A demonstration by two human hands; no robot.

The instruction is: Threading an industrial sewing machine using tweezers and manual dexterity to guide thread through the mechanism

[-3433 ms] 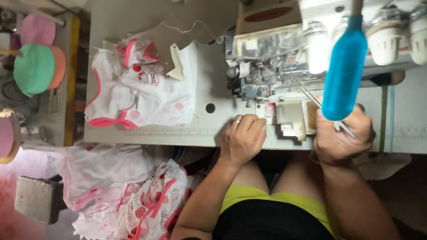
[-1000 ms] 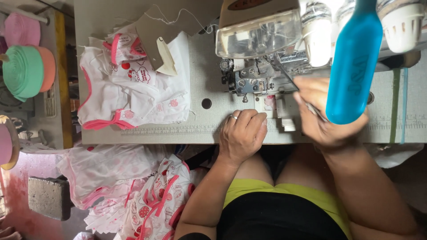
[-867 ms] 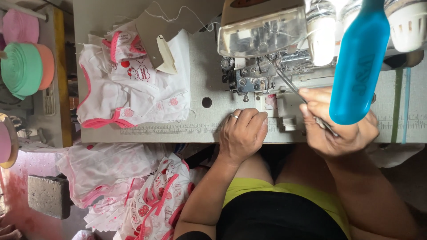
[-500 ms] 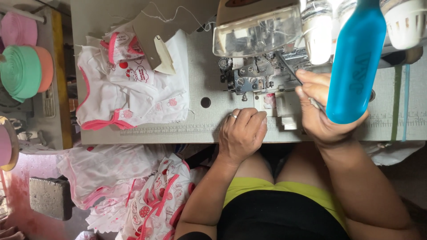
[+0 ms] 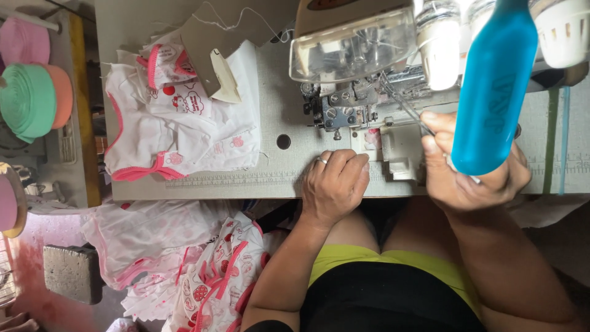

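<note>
- Fingers (image 5: pixel 430 132) of the right hand (image 5: pixel 470 169) are pinched shut on thin metal tweezers (image 5: pixel 405 109), tips near the sewing machine's (image 5: pixel 350 74) needle.
- Stiff, light, slippery tweezers are best held mid-shaft.
- Left hand (image 5: pixel 335 184) is curled, empty, on the table (image 5: pixel 276 178).

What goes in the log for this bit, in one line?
left hand: fist resting on table edge | right hand: holds tweezers at sewing machine | white-pink garments: stacked left

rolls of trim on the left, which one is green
The green roll is the big one in the middle, overlapping an orange roll on its right, with a pink roll above it and another pink one at the left edge.
</note>
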